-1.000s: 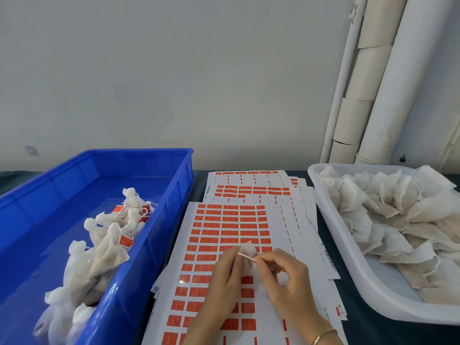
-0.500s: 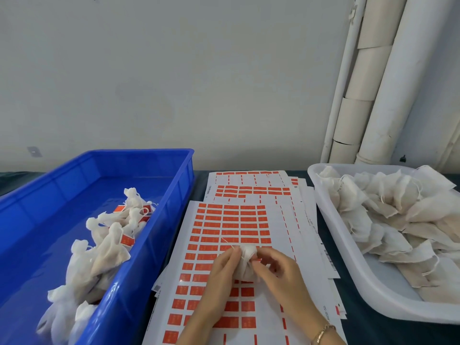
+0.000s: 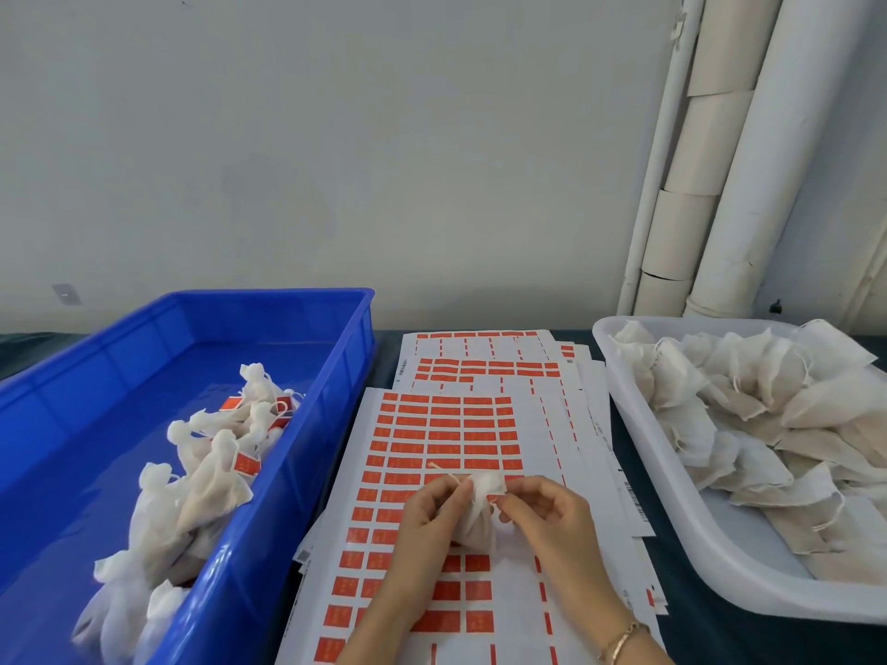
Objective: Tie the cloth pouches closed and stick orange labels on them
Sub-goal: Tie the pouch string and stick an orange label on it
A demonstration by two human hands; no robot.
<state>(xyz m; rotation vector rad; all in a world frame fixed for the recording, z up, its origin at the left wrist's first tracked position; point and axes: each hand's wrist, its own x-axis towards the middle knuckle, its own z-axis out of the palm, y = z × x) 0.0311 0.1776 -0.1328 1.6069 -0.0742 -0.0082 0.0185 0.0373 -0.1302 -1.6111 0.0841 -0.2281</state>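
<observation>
A small white cloth pouch (image 3: 480, 515) stands upright between my hands, over the sheet of orange labels (image 3: 446, 439). My left hand (image 3: 427, 520) grips the pouch's left side and pinches its drawstring (image 3: 444, 472), whose free end runs up and to the left. My right hand (image 3: 547, 515) pinches the other string end at the pouch's gathered neck. The pouch's lower part is hidden by my fingers.
A blue bin (image 3: 269, 496) on the left holds several tied pouches with orange labels (image 3: 206, 477). A white tray (image 3: 672, 511) on the right is piled with untied pouches (image 3: 749, 424). More label sheets (image 3: 485, 362) lie behind. White pipes (image 3: 710, 160) run up the wall.
The pouch has come up between my hands and its neck is now gathered. My hands drew closer to the neck, and the string end points up-left.
</observation>
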